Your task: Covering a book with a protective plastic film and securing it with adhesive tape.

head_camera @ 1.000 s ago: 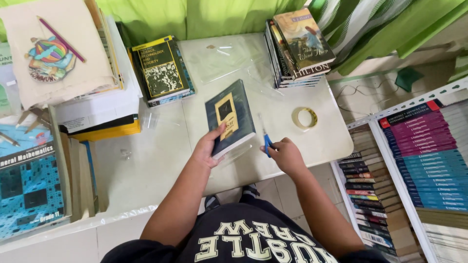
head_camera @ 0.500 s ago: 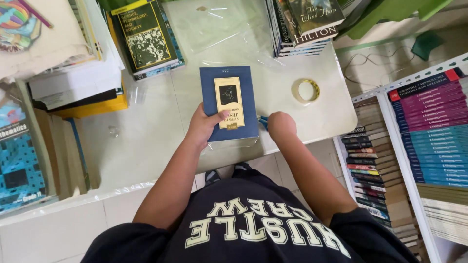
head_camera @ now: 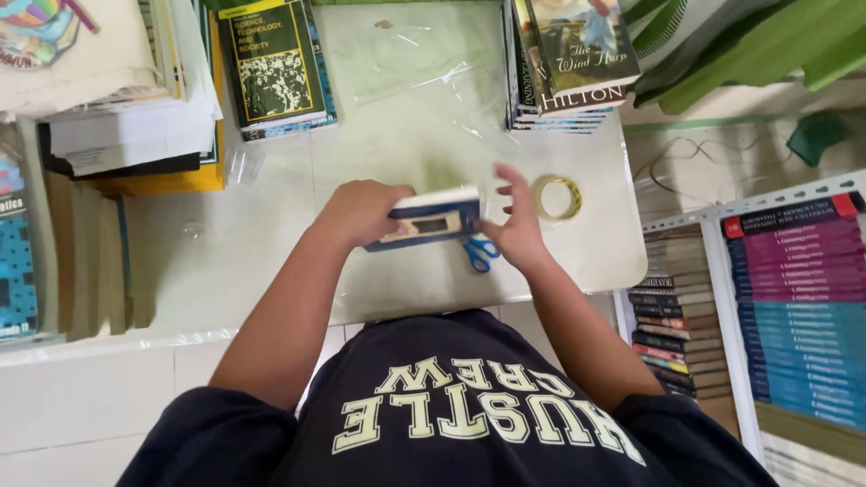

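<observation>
A dark blue book (head_camera: 431, 221) with a pale yellow panel on its cover is tilted up on its edge above the white table (head_camera: 271, 243). My left hand (head_camera: 359, 212) grips its left end. At the book's right end my right hand (head_camera: 516, 221) has its fingers spread, touching or just beside that end. Blue-handled scissors (head_camera: 480, 253) lie on the table under the right hand. A roll of clear tape (head_camera: 556, 197) sits just right of that hand. A clear plastic sheet (head_camera: 410, 81) is spread on the table beyond the book.
A book stack (head_camera: 564, 63) stands at the back right, and a yellow-and-black book (head_camera: 275, 68) at the back middle. Stacked papers and books (head_camera: 117, 108) fill the left. Shelves of book spines (head_camera: 785, 298) stand at the right. A green curtain (head_camera: 758, 45) hangs at top right.
The book lay flat on the table under my left hand; now it is lifted and tilted on edge. My right hand has let go of the scissors and moved to the book's right end.
</observation>
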